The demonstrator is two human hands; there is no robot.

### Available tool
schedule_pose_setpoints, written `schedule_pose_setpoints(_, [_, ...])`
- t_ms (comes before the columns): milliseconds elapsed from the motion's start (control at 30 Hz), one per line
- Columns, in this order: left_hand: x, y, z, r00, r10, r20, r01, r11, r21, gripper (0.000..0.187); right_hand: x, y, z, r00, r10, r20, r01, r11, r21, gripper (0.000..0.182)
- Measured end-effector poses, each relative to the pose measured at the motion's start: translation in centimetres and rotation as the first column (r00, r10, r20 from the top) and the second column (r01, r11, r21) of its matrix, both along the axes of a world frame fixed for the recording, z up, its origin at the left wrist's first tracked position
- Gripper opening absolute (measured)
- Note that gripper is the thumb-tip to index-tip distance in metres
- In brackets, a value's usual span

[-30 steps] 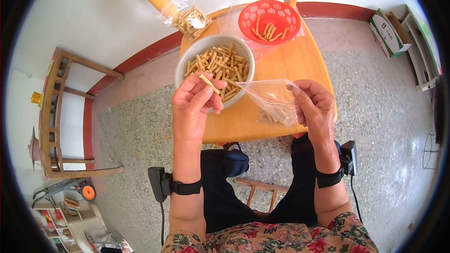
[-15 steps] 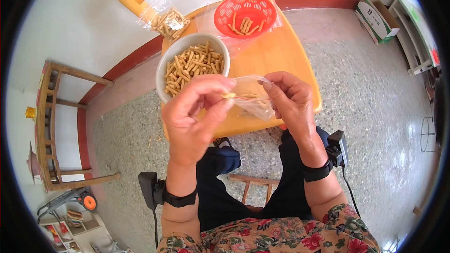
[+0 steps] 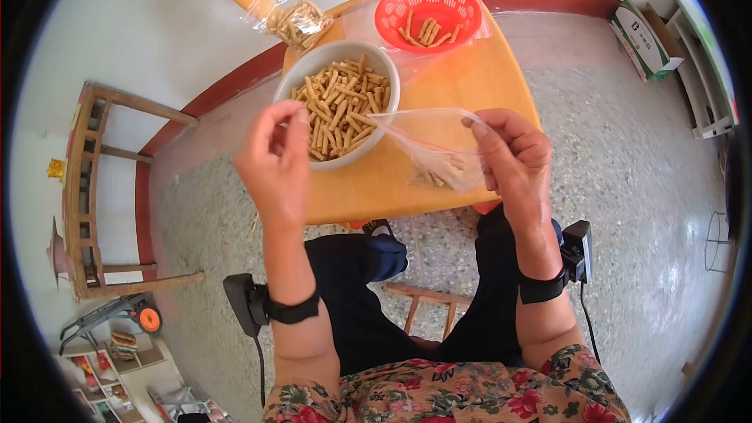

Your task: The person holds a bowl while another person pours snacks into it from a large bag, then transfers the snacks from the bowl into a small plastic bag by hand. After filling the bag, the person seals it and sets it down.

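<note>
My right hand (image 3: pixel 513 160) pinches the edge of a clear zip bag (image 3: pixel 435 137) with a red line along its seal. Several short tan snack sticks (image 3: pixel 445 171) lie in the bag's lower part. The bag's far corner reaches the rim of a white bowl (image 3: pixel 283 88) heaped with more snack sticks (image 3: pixel 345 102). Just left of that bowl is my left hand (image 3: pixel 274 153), slightly blurred, its fingers curled and thumb close to the index finger. Whatever may be between those fingertips is hidden.
Everything stands on a wooden chair (image 3: pixel 470 94). Behind the bowl are a filled clear bag (image 3: pixel 300 25) and a red basket (image 3: pixel 392 19) holding a few sticks. A wooden frame (image 3: pixel 86 188) stands at left; a cardboard box (image 3: pixel 644 39) lies far right.
My left hand has moved left, away from the bag's mouth to beside the bowl; the yellowish piece it pinched no longer shows. My right hand has shifted slightly right, with the bag stretched out flatter.
</note>
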State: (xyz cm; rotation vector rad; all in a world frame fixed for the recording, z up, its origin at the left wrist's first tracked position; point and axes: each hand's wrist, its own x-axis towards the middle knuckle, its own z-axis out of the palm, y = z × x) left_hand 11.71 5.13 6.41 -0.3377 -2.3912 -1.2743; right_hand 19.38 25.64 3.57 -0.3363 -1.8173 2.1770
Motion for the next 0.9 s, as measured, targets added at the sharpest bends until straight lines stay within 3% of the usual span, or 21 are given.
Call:
schedule_pose_setpoints(100, [-2.6, -2.3, -2.8, 0.995, 0.023, 0.097, -0.013, 0.995, -0.104, 0.01, -0.1, 0.2, 0.0, 1.0, -0.023, 0.002, 0.023, 1.0, 0.002, 0.011])
schedule_pose_setpoints(200, [-3.0, -1.5, -4.1, 0.984, -0.101, 0.144, 0.129, 0.972, -0.199, 0.014, -0.1, 0.2, 0.0, 0.999, -0.036, 0.033, 0.035, 0.999, 0.023, 0.012])
schedule_pose_setpoints(267, [-3.0, -0.2, -3.8, 0.96, -0.214, 0.178, 0.267, 0.89, -0.371, 0.018, -0.3, 0.1, -0.1, 0.998, -0.038, 0.049, 0.036, 0.998, 0.042, 0.012])
schedule_pose_setpoints(333, [-3.5, 0.6, -4.4, 0.953, -0.243, 0.183, 0.295, 0.884, -0.362, 0.021, -0.4, 0.1, -0.3, 0.999, -0.027, 0.047, 0.024, 0.997, 0.076, 0.013])
schedule_pose_setpoints(400, [-3.7, 1.4, -4.2, 0.946, -0.284, 0.157, 0.324, 0.808, -0.492, 0.022, -0.5, 0.1, -0.3, 0.998, -0.02, 0.053, 0.016, 0.997, 0.08, 0.013])
schedule_pose_setpoints(633, [-4.5, 1.4, -4.6, 0.928, -0.32, 0.189, 0.37, 0.742, -0.56, 0.021, -0.9, 0.0, -0.2, 0.996, -0.025, 0.084, 0.021, 0.999, 0.048, 0.013])
schedule_pose_setpoints(733, [-4.5, 1.0, -5.0, 0.94, -0.305, 0.156, 0.341, 0.788, -0.513, 0.026, -0.9, 0.0, -0.3, 0.996, -0.02, 0.083, 0.015, 0.998, 0.06, 0.013])
schedule_pose_setpoints(800, [-4.5, 0.3, -5.7, 0.96, -0.257, 0.11, 0.278, 0.918, -0.281, 0.023, -0.8, 0.0, -0.1, 0.996, -0.021, 0.085, 0.015, 0.998, 0.061, 0.013])
schedule_pose_setpoints(833, [-4.4, 0.1, -5.5, 0.962, -0.254, 0.103, 0.274, 0.918, -0.286, 0.023, -0.9, -0.1, 0.0, 0.996, -0.019, 0.089, 0.013, 0.998, 0.063, 0.013])
schedule_pose_setpoints(867, [-4.1, 0.0, -5.2, 0.944, -0.272, 0.19, 0.273, 0.962, 0.021, 0.02, -0.9, -0.2, 0.0, 0.997, -0.014, 0.081, 0.009, 0.998, 0.059, 0.013])
schedule_pose_setpoints(900, [-3.8, -0.2, -4.8, 0.913, -0.312, 0.262, 0.222, 0.92, 0.324, 0.018, -0.9, -0.3, 0.0, 0.996, -0.009, 0.086, 0.003, 0.998, 0.064, 0.013])
